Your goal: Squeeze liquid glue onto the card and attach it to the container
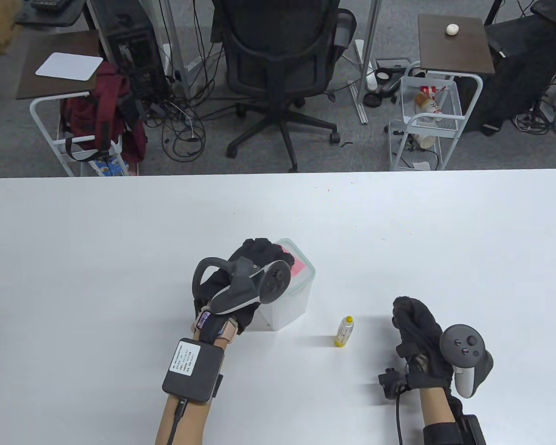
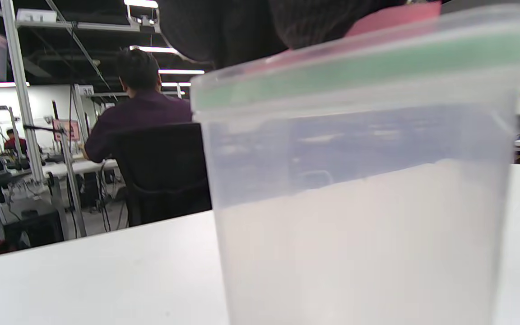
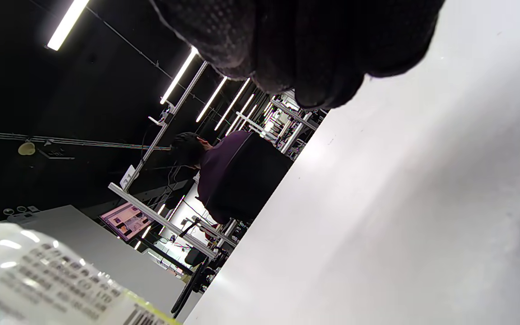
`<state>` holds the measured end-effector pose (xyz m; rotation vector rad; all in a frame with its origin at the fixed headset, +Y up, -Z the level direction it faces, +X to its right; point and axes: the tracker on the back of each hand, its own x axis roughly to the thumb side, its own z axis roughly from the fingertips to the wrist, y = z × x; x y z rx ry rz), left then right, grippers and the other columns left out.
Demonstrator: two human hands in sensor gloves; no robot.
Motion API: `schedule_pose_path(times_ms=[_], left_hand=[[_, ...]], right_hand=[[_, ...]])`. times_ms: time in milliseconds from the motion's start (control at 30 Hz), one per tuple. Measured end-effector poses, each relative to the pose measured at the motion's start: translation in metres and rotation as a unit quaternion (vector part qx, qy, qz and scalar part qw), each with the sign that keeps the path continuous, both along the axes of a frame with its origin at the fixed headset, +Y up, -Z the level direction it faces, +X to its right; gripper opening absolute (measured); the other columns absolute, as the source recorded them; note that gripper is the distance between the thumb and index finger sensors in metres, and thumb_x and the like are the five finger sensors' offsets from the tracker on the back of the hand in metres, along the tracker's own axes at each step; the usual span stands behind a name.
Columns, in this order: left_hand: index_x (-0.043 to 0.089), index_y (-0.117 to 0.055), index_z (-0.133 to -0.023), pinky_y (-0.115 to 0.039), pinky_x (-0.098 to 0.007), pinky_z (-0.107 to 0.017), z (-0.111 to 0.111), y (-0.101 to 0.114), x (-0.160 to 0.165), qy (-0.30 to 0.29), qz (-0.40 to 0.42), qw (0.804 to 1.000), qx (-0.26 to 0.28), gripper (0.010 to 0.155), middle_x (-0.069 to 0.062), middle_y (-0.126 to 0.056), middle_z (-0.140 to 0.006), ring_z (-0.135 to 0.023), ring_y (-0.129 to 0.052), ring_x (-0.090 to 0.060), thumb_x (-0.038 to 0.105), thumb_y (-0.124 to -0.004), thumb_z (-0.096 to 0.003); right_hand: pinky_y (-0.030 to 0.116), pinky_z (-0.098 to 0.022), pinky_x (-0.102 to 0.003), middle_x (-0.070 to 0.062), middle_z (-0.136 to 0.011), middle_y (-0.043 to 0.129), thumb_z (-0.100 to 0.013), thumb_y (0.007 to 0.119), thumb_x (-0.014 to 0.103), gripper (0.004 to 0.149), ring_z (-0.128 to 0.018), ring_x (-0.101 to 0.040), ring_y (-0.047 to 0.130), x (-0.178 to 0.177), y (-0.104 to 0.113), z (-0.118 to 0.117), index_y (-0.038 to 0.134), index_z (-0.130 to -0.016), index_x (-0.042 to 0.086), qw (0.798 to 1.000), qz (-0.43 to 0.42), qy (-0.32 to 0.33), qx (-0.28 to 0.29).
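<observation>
Card (image 1: pixel 297 267) lies pink on the container (image 1: pixel 287 301) lid, left hand (image 1: pixel 255 259) pressing it to bond; right hand (image 1: pixel 414 329) rests loosely curled, empty, beside the glue (image 1: pixel 344 332) near the worktop's front edge.

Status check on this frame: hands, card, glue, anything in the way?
Left hand presses pink card onto container lid. Right hand rests on table, holding nothing. Glue bottle stands between, untouched. No obstruction.

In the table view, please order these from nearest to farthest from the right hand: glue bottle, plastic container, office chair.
1. The glue bottle, just left of the right hand, on the table.
2. The plastic container, farther left, under the left hand.
3. The office chair, beyond the table's far edge.
</observation>
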<state>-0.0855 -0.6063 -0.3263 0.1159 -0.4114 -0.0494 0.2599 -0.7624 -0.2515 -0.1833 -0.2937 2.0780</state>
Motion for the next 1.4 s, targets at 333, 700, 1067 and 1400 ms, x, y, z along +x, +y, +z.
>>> schedule_pose_path(times_ms=[333, 700, 1067, 1400], left_hand=[[0.045, -0.066, -0.096, -0.052, -0.034, -0.088, -0.001, -0.012, -0.021, -0.038, 0.072, 0.993, -0.09, 0.052, 0.018, -0.066, -0.112, -0.115, -0.062, -0.013, 0.041, -0.065, -0.0439], [0.043, -0.056, -0.103, -0.038, -0.037, -0.091, -0.001, -0.025, -0.032, -0.07, 0.117, 0.984, -0.118, 0.06, 0.016, -0.053, -0.119, -0.12, -0.047, -0.015, 0.05, -0.058, -0.0432], [0.041, -0.058, -0.103, -0.04, -0.037, -0.09, 0.001, -0.027, -0.032, -0.08, 0.121, 0.985, -0.098, 0.061, 0.014, -0.055, -0.119, -0.119, -0.049, -0.017, 0.05, -0.059, -0.0434], [0.039, -0.06, -0.103, -0.04, -0.037, -0.09, 0.0, -0.03, -0.035, -0.088, 0.144, 0.981, -0.095, 0.06, 0.014, -0.056, -0.119, -0.119, -0.05, -0.017, 0.051, -0.059, -0.0435]], right_hand=[[0.077, -0.054, -0.047, -0.015, -0.088, 0.077, -0.059, 0.069, 0.025, 0.036, -0.069, -0.035, 0.089, -0.008, 0.003, 0.002, 0.07, -0.092, 0.012, 1.0, 0.02, 0.004, 0.012], [0.075, -0.056, -0.048, -0.016, -0.09, 0.076, -0.061, 0.067, 0.026, 0.037, -0.072, -0.036, 0.086, -0.021, 0.056, 0.013, 0.068, -0.095, 0.012, 0.99, 0.038, 0.011, 0.133], [0.062, -0.072, -0.058, -0.016, -0.105, 0.07, -0.063, 0.065, 0.026, 0.041, -0.09, -0.043, 0.077, -0.129, 0.151, 0.002, 0.07, -0.101, 0.014, 0.93, 0.224, 0.208, 0.201], [0.055, -0.079, -0.057, -0.011, -0.106, 0.073, -0.06, 0.067, 0.023, 0.039, -0.096, -0.04, 0.074, -0.189, 0.155, -0.059, 0.075, -0.098, 0.016, 0.876, 0.381, 0.278, 0.102]])
